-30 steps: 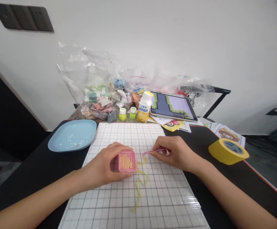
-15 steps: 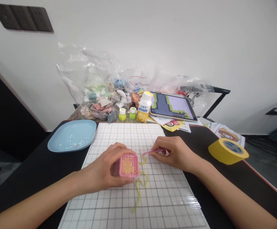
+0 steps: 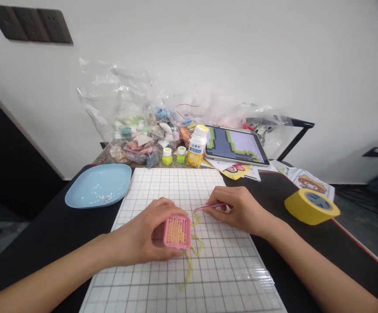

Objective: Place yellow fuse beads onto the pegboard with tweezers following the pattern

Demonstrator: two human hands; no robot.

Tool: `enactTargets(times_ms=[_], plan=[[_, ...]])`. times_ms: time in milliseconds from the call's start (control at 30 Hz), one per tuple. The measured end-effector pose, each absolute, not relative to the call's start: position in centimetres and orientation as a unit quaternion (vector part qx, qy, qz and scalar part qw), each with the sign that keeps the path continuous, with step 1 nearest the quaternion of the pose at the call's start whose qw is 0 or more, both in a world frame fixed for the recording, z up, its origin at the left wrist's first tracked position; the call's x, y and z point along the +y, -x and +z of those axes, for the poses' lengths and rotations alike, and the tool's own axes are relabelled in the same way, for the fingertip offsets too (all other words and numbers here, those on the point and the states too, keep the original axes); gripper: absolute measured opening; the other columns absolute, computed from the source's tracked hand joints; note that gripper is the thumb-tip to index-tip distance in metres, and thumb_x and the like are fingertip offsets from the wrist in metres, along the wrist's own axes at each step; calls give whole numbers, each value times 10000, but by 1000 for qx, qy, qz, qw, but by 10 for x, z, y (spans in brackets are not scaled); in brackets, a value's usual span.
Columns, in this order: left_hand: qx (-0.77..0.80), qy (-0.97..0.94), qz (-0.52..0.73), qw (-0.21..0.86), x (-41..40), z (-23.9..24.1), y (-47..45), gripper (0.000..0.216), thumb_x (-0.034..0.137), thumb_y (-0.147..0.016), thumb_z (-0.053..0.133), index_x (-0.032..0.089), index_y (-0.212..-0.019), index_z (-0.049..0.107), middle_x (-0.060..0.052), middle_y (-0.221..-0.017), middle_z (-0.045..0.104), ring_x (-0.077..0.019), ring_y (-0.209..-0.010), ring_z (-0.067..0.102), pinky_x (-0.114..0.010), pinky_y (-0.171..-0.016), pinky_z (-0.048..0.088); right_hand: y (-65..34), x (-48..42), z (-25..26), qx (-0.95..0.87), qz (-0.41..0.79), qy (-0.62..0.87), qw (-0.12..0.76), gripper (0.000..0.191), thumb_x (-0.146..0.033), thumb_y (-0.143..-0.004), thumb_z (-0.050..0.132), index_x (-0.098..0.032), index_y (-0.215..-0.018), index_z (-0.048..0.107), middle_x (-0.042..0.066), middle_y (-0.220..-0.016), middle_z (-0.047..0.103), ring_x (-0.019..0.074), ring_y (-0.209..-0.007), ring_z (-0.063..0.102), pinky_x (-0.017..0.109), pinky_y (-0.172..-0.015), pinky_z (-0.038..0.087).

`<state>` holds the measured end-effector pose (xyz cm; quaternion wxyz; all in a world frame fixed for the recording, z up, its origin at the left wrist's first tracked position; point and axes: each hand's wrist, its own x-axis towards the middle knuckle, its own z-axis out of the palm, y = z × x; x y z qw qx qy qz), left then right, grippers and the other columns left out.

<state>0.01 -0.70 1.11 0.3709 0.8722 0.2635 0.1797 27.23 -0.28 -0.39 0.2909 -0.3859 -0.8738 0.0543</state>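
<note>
My left hand (image 3: 150, 230) grips a small pink slotted tray (image 3: 177, 232) between thumb and fingers, tilted above a white gridded board (image 3: 137, 278). Rows of tiny yellow beads sit in the tray's slots. Closed around pink tweezers (image 3: 208, 206), my right hand (image 3: 233, 206) is just right of the tray. The tweezers' tip is close to a wavy line of yellow-green beads (image 3: 189, 269) on the board, which runs down past the tray's right edge. I cannot make out whether a bead is in the tip.
On the left, a blue plate (image 3: 81, 187) carries scattered white beads. Two green bead jars (image 3: 167, 156), a yogurt bottle (image 3: 196, 148) and a tablet (image 3: 236, 145) with a pixel pattern stand behind the board, before clear plastic bags (image 3: 137, 126). Yellow tape (image 3: 298, 206) lies at right.
My left hand has shifted the pink tray slightly down and to the right, and its tilt has altered a little. My right hand and the tweezers stay almost in the same place.
</note>
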Motion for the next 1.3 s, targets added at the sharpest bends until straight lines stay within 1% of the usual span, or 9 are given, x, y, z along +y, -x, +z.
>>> enactTargets(times_ms=[133,267,400,467,667,800,967,1167,1300], plan=[[266,-870,168,380,-8,13,0,480,290,-805,737,287,-1234,522,-54,-1166,533,-253,-1145,466,-424,-998,429,-271,-3,-5,-874,52,386,289,231,-358,-879,611,-169,-749,636,2,-659,599,83,-552,490,214,-504,334],[266,-873,151,380,-7,15,0,478,295,-822,725,284,-1248,510,-66,-1193,497,-257,-1172,454,-421,-1003,427,-271,-2,-5,-877,49,386,283,236,-363,-886,601,-168,-759,644,8,-666,605,84,-555,498,216,-505,337],[258,-876,144,380,-6,15,-2,503,315,-829,723,310,-1278,496,-68,-1207,496,-273,-1195,432,-447,-1013,418,-272,-2,-6,-878,47,385,281,241,-368,-888,590,-169,-768,651,9,-668,603,84,-551,498,214,-501,335],[251,-878,140,383,-5,15,-3,521,319,-834,719,319,-1299,485,-66,-1191,496,-270,-1194,431,-433,-995,439,-272,-2,-6,-878,46,386,279,236,-364,-887,590,-169,-770,651,9,-669,602,84,-549,498,215,-499,334],[250,-885,132,372,-3,16,-5,521,339,-823,726,290,-1286,493,-77,-1201,503,-290,-1242,387,-462,-1032,402,-273,-2,-6,-878,38,389,275,227,-356,-885,586,-169,-766,637,6,-666,595,81,-546,491,218,-498,325],[247,-888,131,366,-2,16,-6,515,344,-823,725,288,-1281,496,-75,-1193,510,-287,-1233,393,-456,-1027,408,-273,-2,-6,-877,47,391,277,223,-357,-882,590,-169,-770,635,3,-662,586,80,-544,482,216,-496,325],[247,-888,135,363,-2,15,-5,526,340,-819,731,280,-1286,496,-75,-1179,497,-275,-1223,396,-430,-1018,422,-272,-2,-2,-865,55,387,315,222,-354,-888,592,-172,-766,630,0,-653,588,82,-545,478,212,-493,346],[278,-872,175,362,-2,12,-4,466,348,-821,716,287,-1237,516,-56,-1122,488,-269,-1125,467,-446,-971,452,-263,-8,2,-840,51,350,412,159,-310,-892,586,-175,-818,627,11,-674,623,82,-532,488,209,-477,390],[299,-867,202,344,-1,7,-4,494,354,-795,729,283,-1240,525,-52,-1125,482,-274,-1114,482,-459,-972,446,-256,-13,0,-846,53,333,413,124,-294,-884,602,-180,-840,621,8,-684,620,79,-526,485,212,-465,392]])
